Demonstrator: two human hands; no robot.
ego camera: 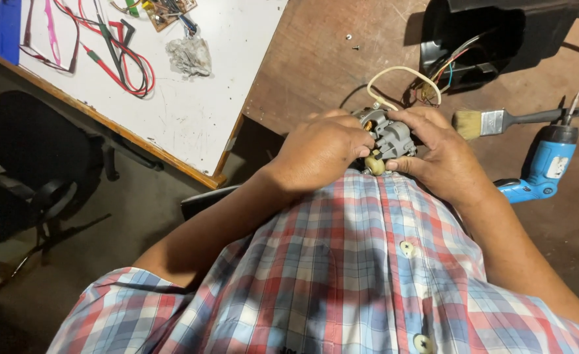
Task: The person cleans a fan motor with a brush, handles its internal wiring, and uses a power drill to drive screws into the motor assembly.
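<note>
Both my hands hold a small grey motor part (389, 136) close to my chest, just above my checked shirt. My left hand (320, 149) wraps its left side and my right hand (439, 149) grips its right side. A cream knob (374, 163) sticks out at the bottom of the part. A pale wire loop (401, 71) and thin coloured wires run from it toward a black housing (499, 39) lying open on the brown table (322, 59).
A paintbrush (499, 121) and a blue power drill (545, 167) lie right of my right hand. A white board (191, 98) at left carries red and black test leads (122, 56), a small circuit board (168, 12) and a crumpled rag (189, 56). A dark chair (34, 164) stands at far left.
</note>
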